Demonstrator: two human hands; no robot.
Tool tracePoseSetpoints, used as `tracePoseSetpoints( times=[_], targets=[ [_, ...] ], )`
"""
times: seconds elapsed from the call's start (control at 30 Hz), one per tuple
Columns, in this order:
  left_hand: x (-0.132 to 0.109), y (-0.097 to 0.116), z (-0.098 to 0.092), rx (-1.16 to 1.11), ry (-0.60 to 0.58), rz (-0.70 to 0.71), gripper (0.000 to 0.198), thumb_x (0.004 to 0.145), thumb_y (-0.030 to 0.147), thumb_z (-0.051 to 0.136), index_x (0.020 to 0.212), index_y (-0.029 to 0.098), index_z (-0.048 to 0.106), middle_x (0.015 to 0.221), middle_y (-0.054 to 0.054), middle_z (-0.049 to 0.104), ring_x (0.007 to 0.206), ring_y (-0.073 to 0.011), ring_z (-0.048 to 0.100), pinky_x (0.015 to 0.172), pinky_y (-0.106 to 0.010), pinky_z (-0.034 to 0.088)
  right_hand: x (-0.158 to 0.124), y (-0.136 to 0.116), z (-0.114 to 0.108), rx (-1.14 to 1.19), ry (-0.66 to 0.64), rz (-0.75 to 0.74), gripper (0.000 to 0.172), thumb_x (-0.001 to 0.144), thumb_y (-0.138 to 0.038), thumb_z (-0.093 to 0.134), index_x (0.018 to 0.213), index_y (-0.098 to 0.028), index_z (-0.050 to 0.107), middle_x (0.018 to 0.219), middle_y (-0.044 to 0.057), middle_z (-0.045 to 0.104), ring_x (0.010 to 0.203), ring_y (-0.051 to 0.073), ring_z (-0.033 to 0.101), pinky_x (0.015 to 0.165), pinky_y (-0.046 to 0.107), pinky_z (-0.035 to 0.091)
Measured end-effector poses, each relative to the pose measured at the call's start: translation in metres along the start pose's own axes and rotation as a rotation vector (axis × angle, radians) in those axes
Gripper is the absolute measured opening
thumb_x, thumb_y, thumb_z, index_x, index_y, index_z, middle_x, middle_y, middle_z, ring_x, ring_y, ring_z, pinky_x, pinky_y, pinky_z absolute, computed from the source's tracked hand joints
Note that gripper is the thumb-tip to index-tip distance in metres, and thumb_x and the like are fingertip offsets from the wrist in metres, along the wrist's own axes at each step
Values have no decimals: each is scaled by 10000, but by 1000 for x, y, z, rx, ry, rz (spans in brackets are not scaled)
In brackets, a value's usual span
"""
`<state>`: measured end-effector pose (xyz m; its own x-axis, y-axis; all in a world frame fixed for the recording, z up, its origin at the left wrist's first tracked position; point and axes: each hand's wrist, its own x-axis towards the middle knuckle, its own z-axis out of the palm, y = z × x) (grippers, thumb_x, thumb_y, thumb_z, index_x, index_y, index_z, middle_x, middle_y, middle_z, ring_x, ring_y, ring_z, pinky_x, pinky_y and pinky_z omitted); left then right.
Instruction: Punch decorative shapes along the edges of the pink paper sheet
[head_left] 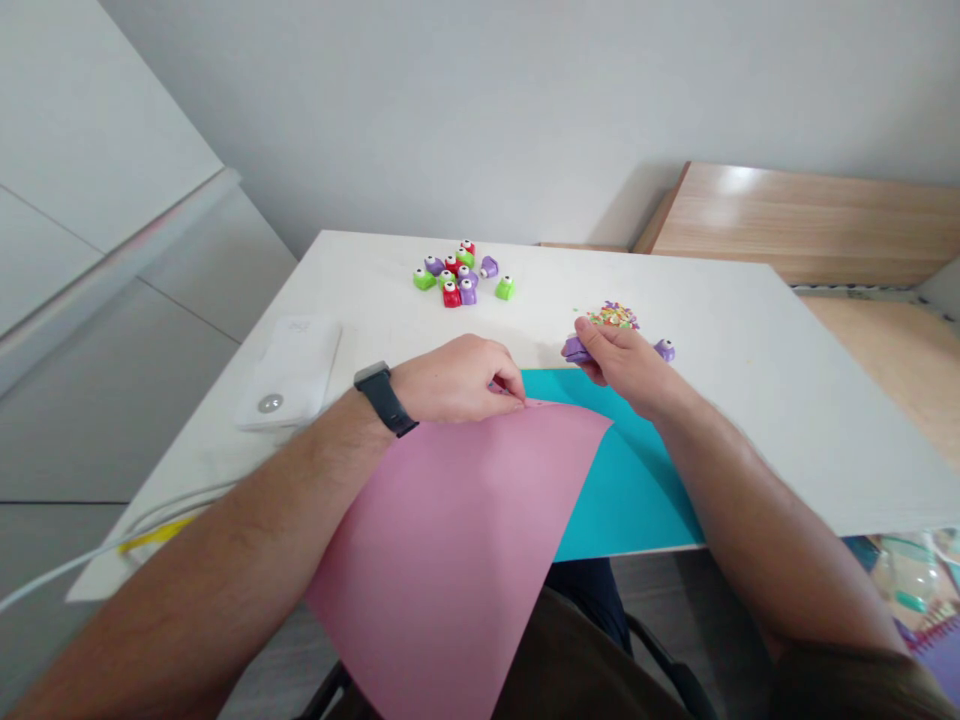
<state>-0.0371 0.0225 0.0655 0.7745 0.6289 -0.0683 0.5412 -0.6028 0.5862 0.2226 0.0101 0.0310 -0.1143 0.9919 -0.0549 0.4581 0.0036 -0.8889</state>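
Note:
My left hand (472, 380), with a dark watch on its wrist, pinches the upper edge of a pink sheet of paper (465, 500). The sheet hangs tilted toward me, past the table's front edge. Thumb and fingers of my right hand (619, 360) are closed on a purple craft paper punch (577, 350), held apart from the pink sheet, to its upper right. A blue sheet of paper (630, 500) lies flat on the table, partly under the pink one. Just beyond my right hand is a pile of small multicoloured paper cutouts (615, 315).
Several red, green and purple punches (450, 280) stand in a group at the back of the white table (750, 400). Another purple punch (665, 349) is right of my right hand. A white device (289, 370) and cables (180, 500) lie at the left.

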Motion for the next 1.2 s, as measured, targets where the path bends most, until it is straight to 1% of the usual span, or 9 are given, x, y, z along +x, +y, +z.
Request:
tracePoseSetpoints(
  times=[0.17,0.3,0.53,0.7,0.8,0.9,0.97,1.07,1.2],
  targets=[
    [0,-2,2,-3,5,7,197,906,301,675,914,273,870,938,-5,818,859,-173,732,792,-273,509,-2,-5,2,126,-33,58,684,924,-870,515,678,-233,557,589,0,503,533,144,430,498,324,281],
    [0,-3,3,-6,6,16,203,911,294,666,921,270,868,951,-5,820,872,-174,735,799,-277,506,-3,-7,2,177,-38,85,674,919,-863,534,687,-232,577,598,9,521,520,143,434,482,318,283],
    [0,-3,3,0,5,15,197,911,290,669,914,271,865,948,-3,820,869,-174,738,783,-274,501,-1,-5,3,260,-23,94,614,933,-810,580,764,-222,630,649,26,592,502,144,469,440,303,311],
    [0,-3,3,0,3,12,193,917,291,675,917,261,865,952,0,819,862,-163,735,772,-264,494,-1,-4,3,265,-43,82,616,933,-815,575,765,-224,619,638,20,571,506,143,468,440,297,317],
    [0,-3,2,-1,-16,9,198,922,300,677,934,242,866,958,-5,814,875,-155,731,781,-256,491,-1,-4,2,207,-36,72,621,947,-819,544,752,-231,581,626,3,555,515,135,457,467,294,328],
    [0,-2,0,-12,-30,12,196,920,309,685,934,240,868,972,-7,809,892,-152,729,802,-247,490,-1,-4,3,54,29,23,573,981,-774,529,772,-242,555,641,-11,560,556,141,467,514,295,349],
    [-1,-2,-1,-25,-34,8,181,908,307,699,918,249,870,985,-6,805,904,-153,730,814,-243,494,-1,-4,3,-95,66,-44,494,1021,-686,533,801,-244,564,682,-9,598,610,151,501,567,300,377],
    [-3,-4,-1,-45,-56,10,166,890,297,711,904,267,874,990,-2,796,894,-150,727,810,-240,501,-3,-6,3,-274,85,-119,352,1050,-535,543,861,-243,596,761,-1,672,679,161,553,641,308,409],
    [-5,-4,-3,-63,-102,36,161,886,309,720,904,288,878,997,3,787,888,-148,719,805,-240,504,-7,-11,3,-368,61,-167,231,1039,-420,578,907,-239,632,816,0,737,693,160,596,661,300,424]
  ],
)
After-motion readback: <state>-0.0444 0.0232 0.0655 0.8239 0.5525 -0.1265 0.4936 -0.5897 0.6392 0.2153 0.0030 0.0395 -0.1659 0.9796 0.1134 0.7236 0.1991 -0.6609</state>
